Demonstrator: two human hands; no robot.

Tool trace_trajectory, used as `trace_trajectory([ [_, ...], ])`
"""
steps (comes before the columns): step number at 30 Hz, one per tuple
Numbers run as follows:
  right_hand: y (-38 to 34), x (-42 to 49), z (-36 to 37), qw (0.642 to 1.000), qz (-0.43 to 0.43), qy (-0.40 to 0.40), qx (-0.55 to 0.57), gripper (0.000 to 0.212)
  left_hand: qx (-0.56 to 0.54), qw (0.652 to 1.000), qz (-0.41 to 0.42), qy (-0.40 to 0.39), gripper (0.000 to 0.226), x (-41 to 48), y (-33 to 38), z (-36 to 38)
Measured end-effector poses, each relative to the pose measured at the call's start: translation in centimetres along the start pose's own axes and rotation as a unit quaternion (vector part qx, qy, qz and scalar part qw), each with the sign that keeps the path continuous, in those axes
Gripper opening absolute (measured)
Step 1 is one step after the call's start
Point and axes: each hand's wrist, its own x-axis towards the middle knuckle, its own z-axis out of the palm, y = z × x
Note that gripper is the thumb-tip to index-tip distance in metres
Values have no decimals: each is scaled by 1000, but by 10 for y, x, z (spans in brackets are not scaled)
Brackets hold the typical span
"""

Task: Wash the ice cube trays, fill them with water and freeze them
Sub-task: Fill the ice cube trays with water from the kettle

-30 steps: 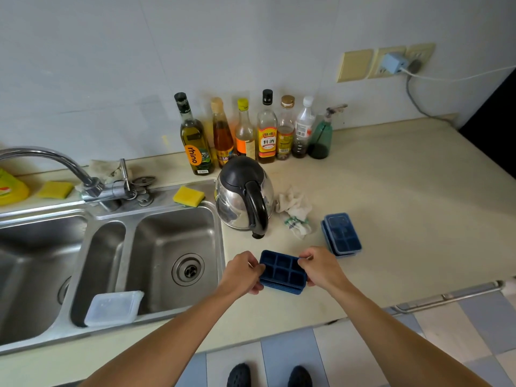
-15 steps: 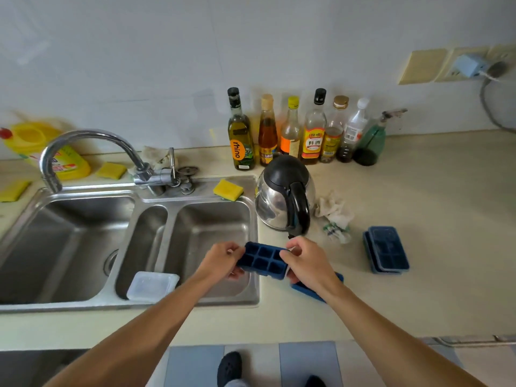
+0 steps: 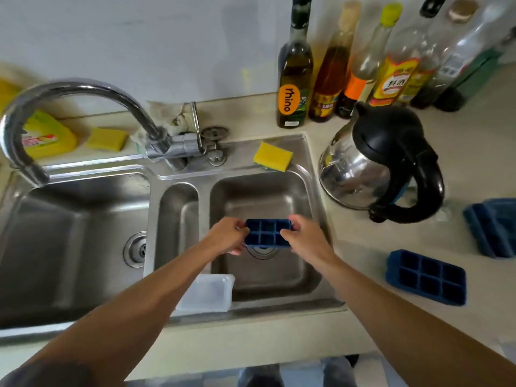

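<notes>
Tray (image 3: pixel 268 233) ends hidden under left hand (image 3: pixel 226 236), right hand (image 3: pixel 304 237); tray stack (image 3: pixel 494 227) cropped.

The ice cube tray (image 3: pixel 268 231) over the steel-grey sink (image 3: pixel 69 233) is showing dark blue, matching a second tray (image 3: pixel 425 277) near the front edge of the cream counter (image 3: pixel 363 241) and the stack (image 3: pixel 494 227) at its right edge. A sponge (image 3: pixel 273 156) and another sponge (image 3: pixel 107 138) toward the back edge are glowing yellow. The kettle (image 3: pixel 363 174) is gleaming silver with black lid and handle.
</notes>
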Motion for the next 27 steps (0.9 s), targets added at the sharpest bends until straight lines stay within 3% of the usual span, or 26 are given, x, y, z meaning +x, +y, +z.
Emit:
trace_trajectory([
  [3, 15, 24, 22, 999, 40, -8, -5, 17, -26, 998, -38, -43, 17, 27, -14, -1],
  [7, 29, 40, 38, 994, 101, -30, 30, 33, -9, 996, -61, -66, 13, 51, -31, 7],
  [21, 51, 54, 58, 991, 109, -49, 61, 50, 74, 993, -81, -37, 30, 84, -38, 39],
  [24, 49, 50, 55, 992, 106, -47, 59, 45, 91, 992, -87, -31, 27, 80, -36, 37],
  [27, 38, 39, 45, 995, 87, -37, 32, 26, 101, 992, -79, -2, 34, 71, -32, 33],
])
